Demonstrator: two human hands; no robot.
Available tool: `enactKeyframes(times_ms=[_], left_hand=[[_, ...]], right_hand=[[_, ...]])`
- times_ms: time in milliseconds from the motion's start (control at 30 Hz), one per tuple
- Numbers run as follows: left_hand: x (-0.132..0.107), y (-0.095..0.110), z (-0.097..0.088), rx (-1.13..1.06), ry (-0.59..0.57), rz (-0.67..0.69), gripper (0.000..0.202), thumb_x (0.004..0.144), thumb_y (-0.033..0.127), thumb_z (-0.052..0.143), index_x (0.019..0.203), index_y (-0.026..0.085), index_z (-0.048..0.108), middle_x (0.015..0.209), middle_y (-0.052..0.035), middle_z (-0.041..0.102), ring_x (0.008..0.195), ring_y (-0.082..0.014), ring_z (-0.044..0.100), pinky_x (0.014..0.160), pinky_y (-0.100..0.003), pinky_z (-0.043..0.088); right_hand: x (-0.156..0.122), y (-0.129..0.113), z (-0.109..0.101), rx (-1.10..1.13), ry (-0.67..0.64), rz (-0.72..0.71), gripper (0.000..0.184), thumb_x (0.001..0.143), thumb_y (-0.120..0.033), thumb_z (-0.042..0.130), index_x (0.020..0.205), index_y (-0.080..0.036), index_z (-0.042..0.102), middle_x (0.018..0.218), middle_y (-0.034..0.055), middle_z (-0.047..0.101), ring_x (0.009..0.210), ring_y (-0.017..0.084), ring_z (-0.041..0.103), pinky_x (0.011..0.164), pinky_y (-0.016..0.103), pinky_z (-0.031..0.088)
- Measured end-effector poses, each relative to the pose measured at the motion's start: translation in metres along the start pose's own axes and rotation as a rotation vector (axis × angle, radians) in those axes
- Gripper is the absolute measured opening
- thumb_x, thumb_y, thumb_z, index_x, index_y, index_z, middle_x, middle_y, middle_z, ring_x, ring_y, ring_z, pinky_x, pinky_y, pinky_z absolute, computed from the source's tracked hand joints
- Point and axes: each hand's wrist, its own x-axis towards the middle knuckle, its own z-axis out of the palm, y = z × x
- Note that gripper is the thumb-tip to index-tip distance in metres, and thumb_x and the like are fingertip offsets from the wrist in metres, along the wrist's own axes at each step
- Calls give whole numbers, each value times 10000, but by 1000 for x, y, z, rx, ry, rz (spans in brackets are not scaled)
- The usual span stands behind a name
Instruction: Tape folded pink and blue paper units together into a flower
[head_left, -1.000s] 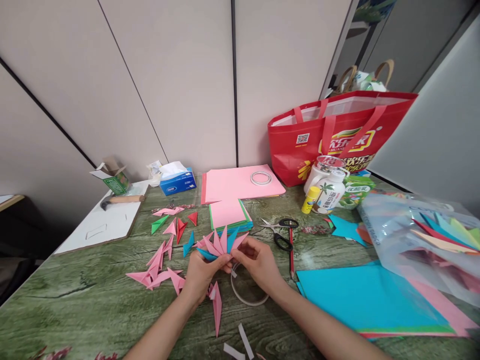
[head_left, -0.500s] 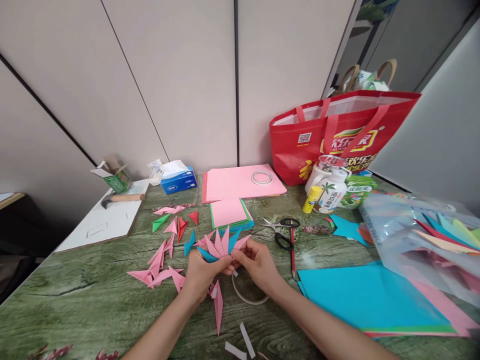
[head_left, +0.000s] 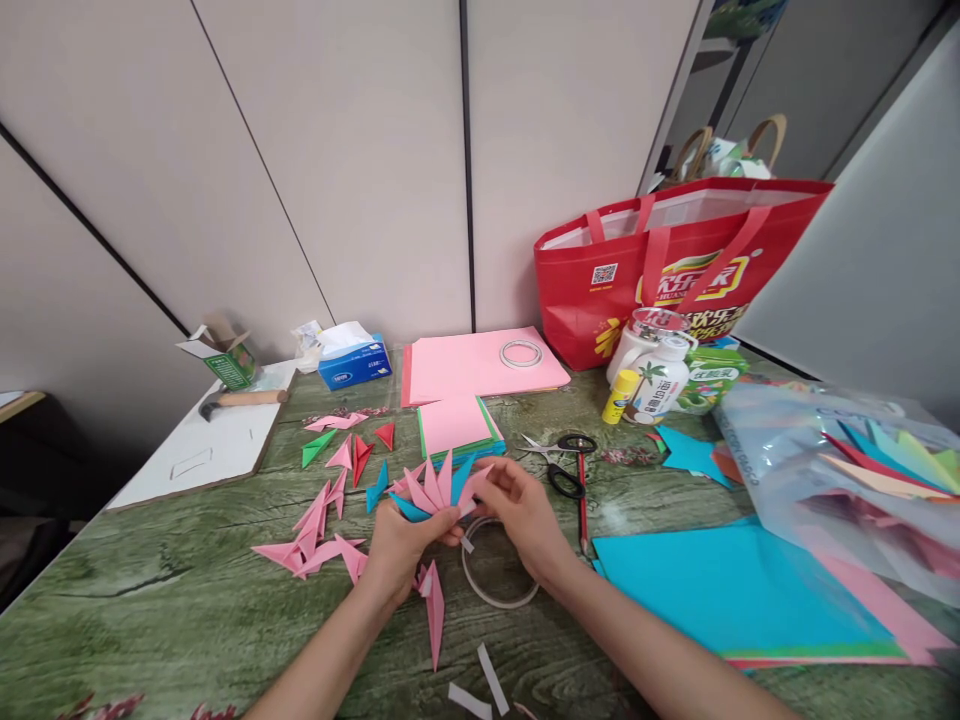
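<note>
Pink and blue folded petals fan out in a paper flower (head_left: 433,490) above the table. My left hand (head_left: 411,540) is closed on its base, thumb in front. At its right end, my right hand (head_left: 517,512) pinches a pink petal between thumb and fingers. Below the hands lies a roll of double-sided tape (head_left: 501,604), its loose end sticking up. Folded pink pieces (head_left: 309,540) lie to the left, near a blue folded piece (head_left: 377,487), red ones (head_left: 361,459) and a green one (head_left: 318,447). A pink folded piece (head_left: 433,612) rests below my left hand.
Scissors (head_left: 564,480) and a red pencil (head_left: 583,505) lie right of my hands. Blue sheets (head_left: 735,585) fill the right side. Square paper (head_left: 454,422), a glue stick (head_left: 619,396), a tissue box (head_left: 354,364), a hammer (head_left: 244,398) and a red bag (head_left: 577,300) stand or lie farther back.
My right hand has shifted slightly up and right, and the pink petal in it is tilted more outward. The tape roll shows more fully. The view has moved slightly.
</note>
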Motion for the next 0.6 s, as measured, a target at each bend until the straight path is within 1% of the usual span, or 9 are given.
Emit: enactKeyframes(times_ms=[100, 133, 200, 267, 300, 367, 433, 500, 600], left_hand=[[2, -3, -2, -21, 20, -17, 182, 520, 236, 780, 533, 88, 675, 455, -62, 653, 382, -122, 573, 429, -202, 494], [2, -3, -2, -30, 26, -18, 185, 524, 239, 779, 534, 87, 673, 459, -62, 653, 386, -120, 572, 431, -201, 493], [3, -3, -2, -50, 39, -17, 189, 526, 239, 778, 525, 87, 666, 456, -55, 648, 388, -113, 566, 428, -193, 486], [3, -1, -2, -66, 46, -14, 186, 523, 229, 781, 515, 88, 659, 447, -46, 639, 383, -103, 555, 421, -185, 476], [4, -1, -1, -72, 48, -13, 183, 520, 223, 783, 513, 89, 657, 444, -43, 636, 380, -99, 550, 416, -182, 471], [4, 1, 0, -95, 48, -14, 176, 509, 211, 789, 523, 90, 662, 450, -37, 637, 384, -97, 549, 415, -180, 469], [4, 3, 0, -144, 54, -19, 171, 493, 201, 796, 536, 95, 670, 466, -30, 645, 402, -96, 557, 426, -177, 475], [5, 4, -1, -206, 68, -26, 167, 483, 194, 801, 548, 102, 678, 491, -24, 655, 431, -97, 572, 453, -176, 488], [8, 4, -5, -277, 92, -35, 161, 480, 193, 801, 558, 108, 688, 532, -27, 673, 481, -103, 598, 502, -175, 504]], right_hand=[[5, -7, -4, 143, 204, 32, 312, 619, -366, 655, 836, -181, 529, 692, -22, 567, 637, 126, 546, 520, 241, 499], [6, -8, -5, 175, 240, 38, 303, 629, -364, 635, 843, -184, 520, 690, -21, 566, 628, 126, 545, 511, 242, 500], [7, -9, -5, 193, 266, 52, 304, 636, -351, 613, 865, -186, 502, 692, -17, 566, 613, 125, 542, 491, 239, 496], [5, -8, -3, 150, 225, 64, 347, 615, -323, 634, 896, -190, 480, 701, -19, 562, 608, 123, 540, 476, 232, 491], [3, -6, -2, 117, 175, 69, 383, 597, -299, 653, 915, -193, 468, 707, -23, 557, 609, 120, 539, 473, 228, 489], [-1, 0, 1, 48, 37, 78, 462, 562, -240, 679, 958, -200, 445, 729, -30, 550, 611, 115, 539, 472, 222, 487], [-3, 7, 3, -18, -95, 79, 501, 553, -195, 670, 996, -203, 438, 761, -26, 546, 613, 115, 540, 467, 222, 481], [-3, 13, 1, -124, -154, 33, 443, 586, -179, 631, 997, -196, 466, 789, -9, 547, 632, 124, 546, 476, 230, 480], [0, 16, -7, -408, -130, -163, 220, 681, -150, 535, 897, -181, 555, 821, 29, 570, 724, 153, 562, 573, 266, 492]])
